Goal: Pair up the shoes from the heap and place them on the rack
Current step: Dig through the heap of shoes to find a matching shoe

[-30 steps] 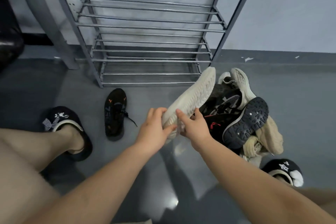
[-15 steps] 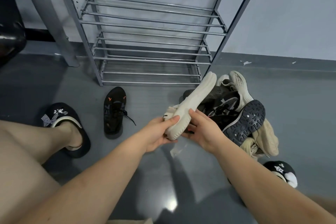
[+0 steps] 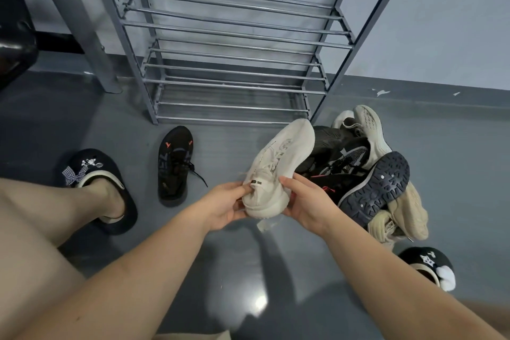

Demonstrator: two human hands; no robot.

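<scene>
Both hands are closed on one cream knit sneaker, which is held in the air by its heel end with the toe pointing away toward the rack. On the left hand the grip is a pinch, with the fingertips pressed at the heel tab and the palm cupped under the heel; on the right hand the fingers are curled round the other side of the heel, with the thumb laid along the collar. A small black tag at the heel carries white lettering, of which only "ED" and two short bars can be read. The heap lies on the floor just right of the held sneaker, near the rack's front right leg: black mesh trainers, a dark upturned sole, a pale shoe propped on edge with small print too fine to read, and beige shoes at the bottom, one with a strap on which letters are partly seen. A single black laced shoe is set apart on the floor to the left, marked with orange arrow shapes and grey print that cannot be made out. The rack's rail shelves carry nothing, and bare grey floor is seen between its front edge and the hands. Black slippers with small trims are worn on both feet.
</scene>
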